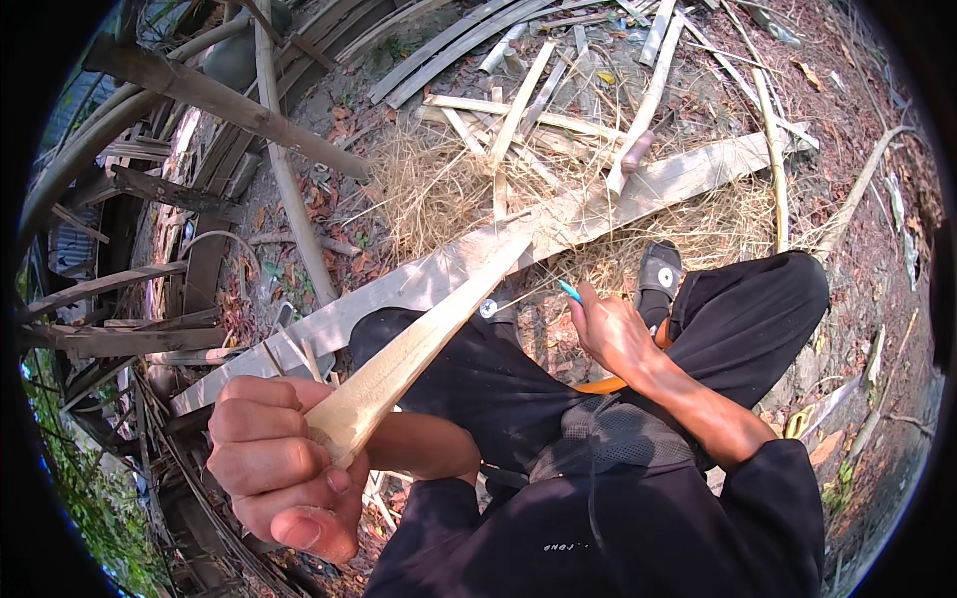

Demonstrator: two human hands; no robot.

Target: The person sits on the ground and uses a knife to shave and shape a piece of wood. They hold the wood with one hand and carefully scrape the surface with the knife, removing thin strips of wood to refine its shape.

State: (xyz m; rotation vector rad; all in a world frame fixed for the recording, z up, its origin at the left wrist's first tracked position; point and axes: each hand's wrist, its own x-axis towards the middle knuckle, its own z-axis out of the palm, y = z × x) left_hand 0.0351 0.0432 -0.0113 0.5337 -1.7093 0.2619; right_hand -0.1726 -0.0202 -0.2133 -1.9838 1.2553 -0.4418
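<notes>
My left hand is closed in a fist around the near end of a pale split bamboo strip. The strip runs up and to the right, over my left knee, toward a heap of dry grass. My right hand rests over my right knee with its fingers together, and a small teal-tipped object sticks out from the fingertips. An orange curved piece shows under that wrist; I cannot tell what it is. I sit in black trousers, with a sandalled foot ahead.
A long flat bamboo plank lies diagonally across the ground in front of my knees. Dry grass and several bamboo slats are piled beyond it. A brownish tool handle pokes up there. Bamboo poles and a rough frame stand at the left.
</notes>
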